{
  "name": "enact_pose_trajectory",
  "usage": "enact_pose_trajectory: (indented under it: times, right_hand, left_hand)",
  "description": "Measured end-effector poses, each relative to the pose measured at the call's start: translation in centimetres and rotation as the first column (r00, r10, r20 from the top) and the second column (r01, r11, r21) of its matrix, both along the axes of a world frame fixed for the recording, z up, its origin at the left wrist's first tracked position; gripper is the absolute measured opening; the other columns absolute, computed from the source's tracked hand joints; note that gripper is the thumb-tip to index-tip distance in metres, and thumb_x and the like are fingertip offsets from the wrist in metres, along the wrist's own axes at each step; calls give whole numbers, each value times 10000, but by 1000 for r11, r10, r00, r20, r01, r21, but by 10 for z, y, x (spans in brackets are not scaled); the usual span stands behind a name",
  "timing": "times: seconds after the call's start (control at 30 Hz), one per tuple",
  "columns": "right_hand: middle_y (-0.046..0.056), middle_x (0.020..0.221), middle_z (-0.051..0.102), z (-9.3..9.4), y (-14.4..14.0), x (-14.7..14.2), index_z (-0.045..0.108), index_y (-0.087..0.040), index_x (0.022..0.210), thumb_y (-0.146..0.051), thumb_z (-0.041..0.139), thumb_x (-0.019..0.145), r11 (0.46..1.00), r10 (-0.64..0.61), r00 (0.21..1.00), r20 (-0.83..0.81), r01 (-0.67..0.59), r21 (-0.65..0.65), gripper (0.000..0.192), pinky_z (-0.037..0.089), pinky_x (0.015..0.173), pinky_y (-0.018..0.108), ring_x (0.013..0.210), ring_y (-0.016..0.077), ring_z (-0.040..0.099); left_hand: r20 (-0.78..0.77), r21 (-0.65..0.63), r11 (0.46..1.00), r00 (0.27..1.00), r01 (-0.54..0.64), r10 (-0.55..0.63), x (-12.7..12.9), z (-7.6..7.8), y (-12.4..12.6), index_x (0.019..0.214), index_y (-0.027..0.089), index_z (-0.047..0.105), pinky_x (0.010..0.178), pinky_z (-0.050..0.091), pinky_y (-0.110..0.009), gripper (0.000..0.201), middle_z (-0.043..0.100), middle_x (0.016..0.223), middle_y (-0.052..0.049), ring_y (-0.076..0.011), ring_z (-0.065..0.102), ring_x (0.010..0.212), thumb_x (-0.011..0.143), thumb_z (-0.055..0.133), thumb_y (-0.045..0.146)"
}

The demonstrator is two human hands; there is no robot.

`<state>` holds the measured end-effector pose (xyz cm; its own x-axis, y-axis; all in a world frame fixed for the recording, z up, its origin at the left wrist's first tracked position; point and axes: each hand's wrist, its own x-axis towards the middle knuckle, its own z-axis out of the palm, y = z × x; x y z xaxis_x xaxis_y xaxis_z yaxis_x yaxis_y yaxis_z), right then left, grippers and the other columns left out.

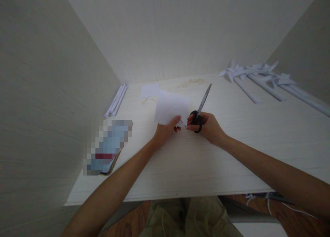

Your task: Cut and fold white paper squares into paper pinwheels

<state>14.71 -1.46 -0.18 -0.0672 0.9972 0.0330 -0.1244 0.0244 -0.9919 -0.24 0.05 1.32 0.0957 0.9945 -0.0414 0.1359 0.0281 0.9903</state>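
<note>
A white sheet of paper [171,106] is pinched by its near edge in my left hand [166,130], thumb on top. My right hand [210,128] is closed around scissors [204,99] with black handles. Their blades look closed together and point up and away from me, to the right of the sheet. Between the two hands a thin dark sliver [183,123] spans from near my left thumb to my right fingertips; its kind cannot be made out. Behind the sheet, a smaller white paper piece [150,90] lies on the table.
Paper pinwheels [233,72] on rolled-paper sticks lie at the back right. Several rolled paper tubes [116,100] rest by the left wall. A phone [114,144], blurred by pixels, lies near my left forearm. Walls enclose the white table [177,171] at left, back and right.
</note>
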Motion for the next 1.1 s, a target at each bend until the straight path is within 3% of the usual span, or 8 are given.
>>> enact_pose_trajectory:
  times: [0.53, 1.1]
  right_hand:
    - [-60, 521, 499, 0, 0, -1, 590, -159, 683, -270, 754, 475, 993, -103, 995, 3, 103, -54, 287, 299, 389, 199, 420, 40, 382]
    - [-32, 595, 533, -7, 2, -2, 559, -148, 681, -325, 751, 488, 987, -158, 979, 125, 154, 45, 325, 343, 452, 211, 507, 62, 444]
  left_hand:
    - [-17, 13, 999, 999, 35, -35, 1, -1, -1, 493, 158, 510, 456, 421, -195, 251, 509, 429, 30, -74, 487, 396, 709, 555, 278]
    - [8, 10, 997, 997, 73, -73, 0, -8, 1, 545, 159, 532, 426, 410, -185, 198, 519, 449, 38, -71, 494, 390, 701, 564, 277]
